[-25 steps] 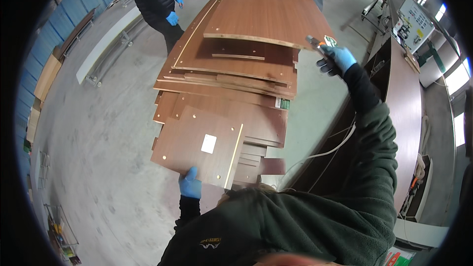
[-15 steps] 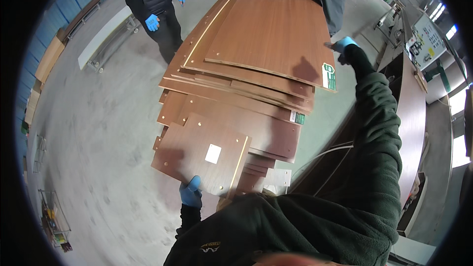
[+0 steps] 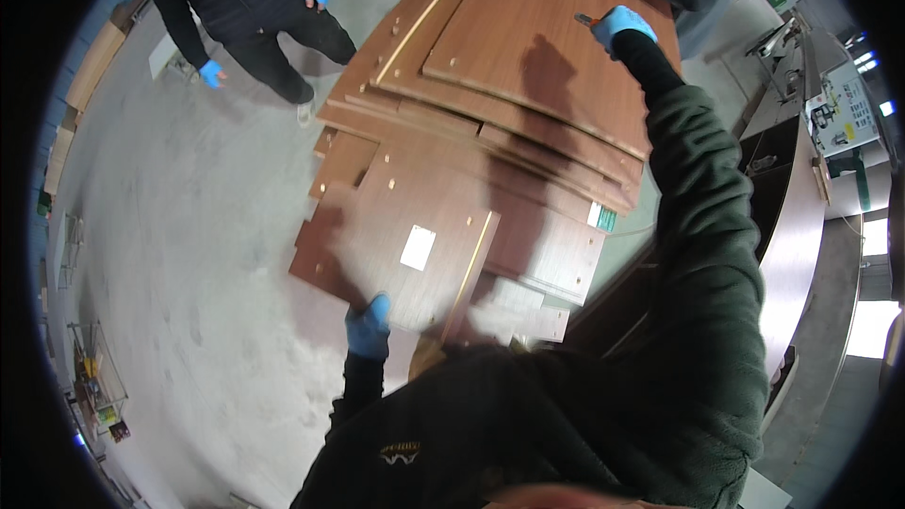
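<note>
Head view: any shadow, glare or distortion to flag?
Head view: a dark shadow crosses the large top panel, another darkens the left side of the small labelled panel; head view, right side: a window blows out white; head view, outer areas: fisheye bending, black corners.

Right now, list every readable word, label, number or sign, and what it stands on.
None reads clearly.
White label on the near panel: nothing legible.
Green-and-white label on another panel: too small.
Chest emblem on the dark jacket: blurred.
Pale board at right: too small.
</note>
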Demonstrator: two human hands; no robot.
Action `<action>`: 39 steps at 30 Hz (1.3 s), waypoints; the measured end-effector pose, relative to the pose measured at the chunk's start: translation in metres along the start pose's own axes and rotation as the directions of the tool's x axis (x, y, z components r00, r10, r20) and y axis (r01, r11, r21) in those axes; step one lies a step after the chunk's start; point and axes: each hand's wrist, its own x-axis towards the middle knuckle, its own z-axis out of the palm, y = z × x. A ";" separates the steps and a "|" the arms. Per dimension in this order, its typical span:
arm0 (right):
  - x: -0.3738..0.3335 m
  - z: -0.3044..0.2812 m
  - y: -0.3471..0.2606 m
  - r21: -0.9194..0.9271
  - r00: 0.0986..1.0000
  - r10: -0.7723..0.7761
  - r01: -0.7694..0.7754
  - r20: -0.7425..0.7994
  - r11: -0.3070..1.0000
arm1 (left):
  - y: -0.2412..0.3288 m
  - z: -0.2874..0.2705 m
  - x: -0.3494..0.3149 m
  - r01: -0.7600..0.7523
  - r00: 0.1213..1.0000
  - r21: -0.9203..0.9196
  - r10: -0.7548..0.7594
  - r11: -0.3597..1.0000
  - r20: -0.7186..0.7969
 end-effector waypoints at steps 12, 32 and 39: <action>-0.197 0.028 0.166 0.870 0.935 -0.138 -0.242 0.327 0.429 | 0.052 0.052 0.053 0.538 0.827 -0.442 -0.348 0.718 0.442; -0.405 0.112 0.262 0.890 0.868 0.201 -0.451 0.454 -0.063 | 0.229 0.384 0.395 0.584 0.745 -0.674 0.030 0.452 0.666; -0.301 -0.005 0.429 0.986 0.829 0.554 0.019 0.078 -0.167 | 0.196 0.394 0.444 0.661 0.728 -0.632 -0.143 0.404 0.671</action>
